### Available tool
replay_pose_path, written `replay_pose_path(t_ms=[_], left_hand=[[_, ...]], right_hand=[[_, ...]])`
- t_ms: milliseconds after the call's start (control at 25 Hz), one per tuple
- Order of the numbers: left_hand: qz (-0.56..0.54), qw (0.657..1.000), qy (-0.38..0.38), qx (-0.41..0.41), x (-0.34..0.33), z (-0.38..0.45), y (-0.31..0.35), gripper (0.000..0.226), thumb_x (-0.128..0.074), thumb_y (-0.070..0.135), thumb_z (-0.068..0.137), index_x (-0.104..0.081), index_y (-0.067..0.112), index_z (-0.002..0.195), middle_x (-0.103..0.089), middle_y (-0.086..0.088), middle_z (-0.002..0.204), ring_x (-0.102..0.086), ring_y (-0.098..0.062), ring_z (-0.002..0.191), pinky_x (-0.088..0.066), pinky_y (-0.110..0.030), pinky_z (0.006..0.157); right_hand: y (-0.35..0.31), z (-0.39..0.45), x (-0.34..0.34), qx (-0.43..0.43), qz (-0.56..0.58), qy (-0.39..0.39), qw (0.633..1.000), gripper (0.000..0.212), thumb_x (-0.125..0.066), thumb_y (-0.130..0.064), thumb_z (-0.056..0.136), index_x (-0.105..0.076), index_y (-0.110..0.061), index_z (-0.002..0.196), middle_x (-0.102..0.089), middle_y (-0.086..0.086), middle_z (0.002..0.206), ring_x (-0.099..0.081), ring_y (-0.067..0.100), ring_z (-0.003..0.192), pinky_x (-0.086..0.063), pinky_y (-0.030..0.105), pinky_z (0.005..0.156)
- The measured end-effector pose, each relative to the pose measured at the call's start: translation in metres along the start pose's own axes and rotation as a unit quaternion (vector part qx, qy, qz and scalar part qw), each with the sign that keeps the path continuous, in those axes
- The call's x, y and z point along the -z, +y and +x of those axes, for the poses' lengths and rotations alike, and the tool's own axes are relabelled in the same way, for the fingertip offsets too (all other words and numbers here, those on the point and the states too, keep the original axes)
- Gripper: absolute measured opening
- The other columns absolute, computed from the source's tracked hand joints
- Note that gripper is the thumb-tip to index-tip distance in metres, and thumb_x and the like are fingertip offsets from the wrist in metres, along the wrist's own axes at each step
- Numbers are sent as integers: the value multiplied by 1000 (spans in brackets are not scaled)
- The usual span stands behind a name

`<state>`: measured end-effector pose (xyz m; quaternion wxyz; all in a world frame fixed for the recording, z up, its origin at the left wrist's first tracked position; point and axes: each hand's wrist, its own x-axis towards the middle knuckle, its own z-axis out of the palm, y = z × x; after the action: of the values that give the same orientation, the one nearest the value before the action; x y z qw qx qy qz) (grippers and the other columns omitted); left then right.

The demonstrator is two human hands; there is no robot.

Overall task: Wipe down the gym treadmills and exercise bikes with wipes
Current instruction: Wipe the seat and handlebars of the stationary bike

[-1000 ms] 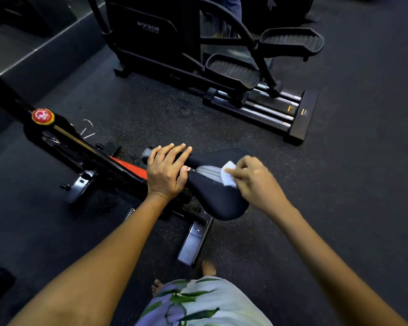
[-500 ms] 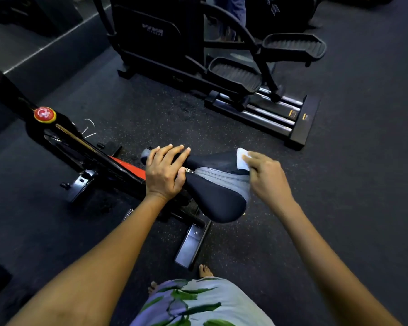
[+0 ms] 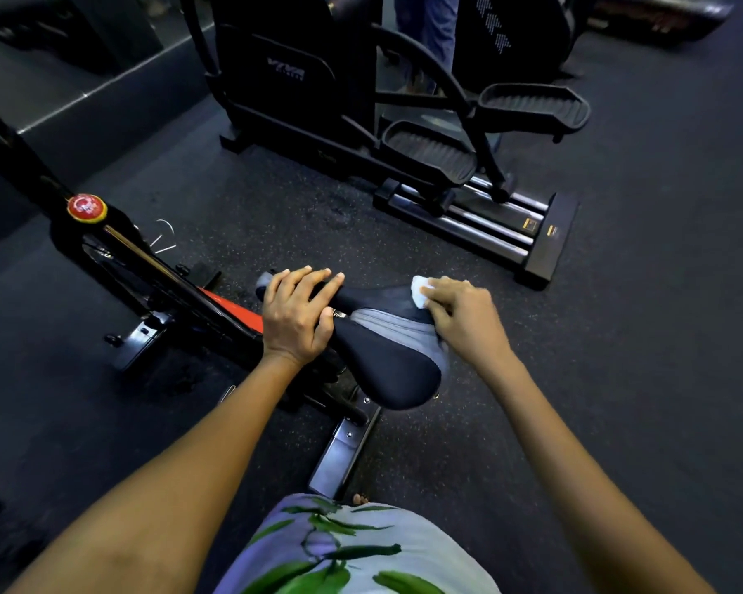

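Observation:
The exercise bike's black saddle [image 3: 387,366] with a grey centre panel sits in the middle of the view, nose pointing left. My left hand [image 3: 297,315] lies over the saddle's narrow nose, fingers wrapped across it. My right hand [image 3: 464,319] holds a small white wipe [image 3: 419,291] under its fingertips against the far right rim of the saddle. The bike's black and red frame [image 3: 232,310] runs off to the left, with a red knob [image 3: 86,207] on top.
A black elliptical trainer [image 3: 430,152] with two foot plates and chrome rails stands just beyond the saddle. A person's jeans-clad legs [image 3: 425,32] show behind it. The bike's rear foot bar [image 3: 344,452] lies on the dark rubber floor near my bare toes [image 3: 360,499]. A raised ledge [image 3: 82,105] runs at left.
My right hand has carried the wipe from the grey centre of the saddle out to its far right rim. My left hand has stayed on the nose.

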<state>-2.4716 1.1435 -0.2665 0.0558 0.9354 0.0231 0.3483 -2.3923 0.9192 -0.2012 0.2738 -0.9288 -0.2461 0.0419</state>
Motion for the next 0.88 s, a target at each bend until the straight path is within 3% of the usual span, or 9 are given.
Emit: replay_pose_path(t_ms=[40,120,240,360,440,640,880], left_hand=[[0,1000,0,-2,0,0,0,50,-30,31,89,-68,14,116,-67,-8,110,-50,-24,107,-32,-42,98],[0,1000,3,-4,1,0,-1,50,-30,30,89,-68,14,116,-67,-8,110,-51,-24,106,-33,-42,97],[-6,1000,5,-3,0,-1,-1,49,-31,30,88,-68,15,116,-67,-7,110,-51,-24,106,-32,-41,98],[-10,1000,10,0,-1,-1,-1,48,-33,30,87,-68,16,116,-67,-6,111,-51,-23,106,-31,-41,99],[-16,1000,8,-3,0,-1,-2,47,-34,29,86,-68,16,116,-67,-6,110,-50,-23,106,-30,-41,99],[-26,1000,-1,-4,1,-2,-1,46,-36,29,86,-67,16,117,-68,-4,108,-50,-22,106,-31,-41,100],[-36,999,-9,-13,4,-1,-3,43,-39,29,86,-68,15,115,-68,-3,106,-50,-21,105,-31,-40,100]], right_hand=[[-10,10,-4,5,18,-30,999,20,-54,-3,87,-71,-9,96,-69,9,107,-54,29,118,-31,31,105],[-29,14,-14,53,34,-66,996,19,-52,-4,85,-68,-15,87,-69,9,93,-57,30,109,-41,34,97],[-21,-7,-10,91,38,-43,994,19,-59,-1,83,-72,-8,95,-69,11,108,-58,29,114,-48,43,93],[-4,-15,3,12,24,17,999,22,-60,-3,86,-72,-10,102,-66,8,117,-54,22,121,-45,37,98],[-14,-3,-4,-29,9,12,999,22,-56,-6,88,-70,-11,103,-66,11,116,-51,22,124,-44,38,96],[-44,-1,-22,34,11,-46,998,20,-54,-9,89,-69,-11,101,-67,10,110,-56,27,115,-45,42,91],[-22,-17,-12,-71,45,62,995,25,-61,-1,86,-71,-8,107,-64,10,120,-56,24,120,-40,34,104]])
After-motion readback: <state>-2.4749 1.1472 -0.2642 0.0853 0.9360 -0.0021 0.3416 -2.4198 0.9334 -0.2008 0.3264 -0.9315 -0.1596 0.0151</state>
